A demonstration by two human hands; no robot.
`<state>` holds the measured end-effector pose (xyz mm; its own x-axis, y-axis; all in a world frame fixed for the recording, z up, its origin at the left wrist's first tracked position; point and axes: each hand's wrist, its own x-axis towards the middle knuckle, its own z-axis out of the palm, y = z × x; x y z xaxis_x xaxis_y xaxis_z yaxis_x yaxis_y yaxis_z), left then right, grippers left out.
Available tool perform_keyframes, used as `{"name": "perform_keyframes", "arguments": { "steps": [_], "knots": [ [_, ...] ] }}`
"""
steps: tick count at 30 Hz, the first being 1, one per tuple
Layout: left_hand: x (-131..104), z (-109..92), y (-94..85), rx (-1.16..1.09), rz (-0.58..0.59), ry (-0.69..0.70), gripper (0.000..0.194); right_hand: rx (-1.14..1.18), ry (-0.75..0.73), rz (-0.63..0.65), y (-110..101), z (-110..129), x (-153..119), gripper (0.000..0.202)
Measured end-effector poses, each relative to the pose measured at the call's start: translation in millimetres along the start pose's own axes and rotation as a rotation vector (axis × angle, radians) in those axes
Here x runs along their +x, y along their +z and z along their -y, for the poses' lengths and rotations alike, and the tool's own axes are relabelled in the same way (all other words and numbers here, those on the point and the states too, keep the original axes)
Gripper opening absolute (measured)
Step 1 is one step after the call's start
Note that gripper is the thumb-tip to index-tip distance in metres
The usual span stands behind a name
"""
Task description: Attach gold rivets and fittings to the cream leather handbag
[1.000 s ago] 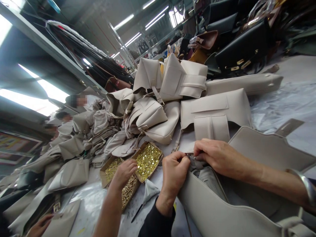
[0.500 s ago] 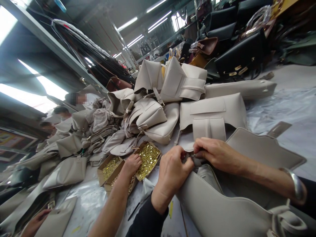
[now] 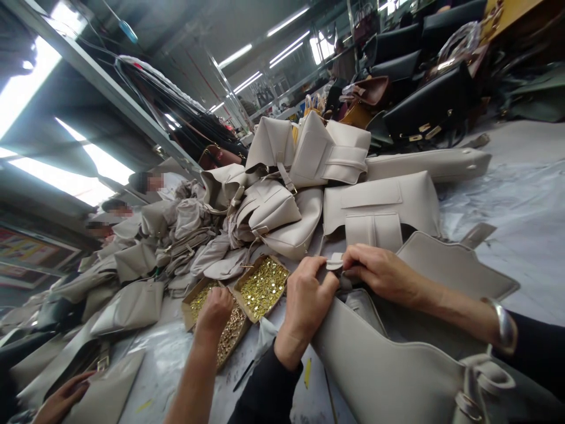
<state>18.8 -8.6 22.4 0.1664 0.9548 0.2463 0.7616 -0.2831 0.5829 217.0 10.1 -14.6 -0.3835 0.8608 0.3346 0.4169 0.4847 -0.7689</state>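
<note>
My left hand [image 3: 306, 303] and my right hand [image 3: 379, 274] are close together at the far upper edge of a light grey handbag [image 3: 384, 353]. Between them stands a pale leather tab [image 3: 335, 261], its rounded end showing above the fingertips. The left fingers and thumb are closed on it from one side, and the right hand pinches at its base from the other. Whether a small fitting is between the fingertips is hidden. The handbag lies tilted toward me, with a knotted strap [image 3: 474, 383] at its near right end.
A co-worker's hand [image 3: 218, 306] is over cardboard boxes of gold-coloured metal fittings [image 3: 263, 285]. Another hand [image 3: 66, 394] holds a grey bag piece at lower left. Grey bags [image 3: 286, 212] are heaped beyond my hands, with black bags [image 3: 430, 106] behind.
The pale tab now stands up between my hands, where it was lower and flatter. The co-worker's hand has moved from the right-hand fittings box to the left ones. The view has shifted slightly.
</note>
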Motion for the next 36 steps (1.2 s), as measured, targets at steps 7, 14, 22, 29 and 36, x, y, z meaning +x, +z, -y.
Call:
{"name": "perform_keyframes", "arguments": {
  "steps": [7, 14, 22, 29, 36],
  "knots": [
    [10, 4, -1.7, -0.328, 0.065, -0.206, 0.015, 0.09, -0.012, -0.001, 2, -8, 4, 0.012],
    [-2, 12, 0.1, -0.608, 0.024, -0.404, 0.015, 0.153, -0.032, 0.039, 8, -8, 10, 0.008],
    [-9, 11, 5.7, -0.575, -0.106, -0.423, 0.011, 0.16, -0.115, -0.031, 8, 2, 6, 0.011],
    [-17, 11, 3.7, -0.554, -0.186, -0.431, 0.007, -0.076, -0.299, -0.016, 5, 27, -14, 0.023],
    [-26, 7, 4.9, -0.625, -0.233, -0.459, 0.016, -0.26, -0.351, 0.058, 10, 41, -15, 0.022]
  ]
}}
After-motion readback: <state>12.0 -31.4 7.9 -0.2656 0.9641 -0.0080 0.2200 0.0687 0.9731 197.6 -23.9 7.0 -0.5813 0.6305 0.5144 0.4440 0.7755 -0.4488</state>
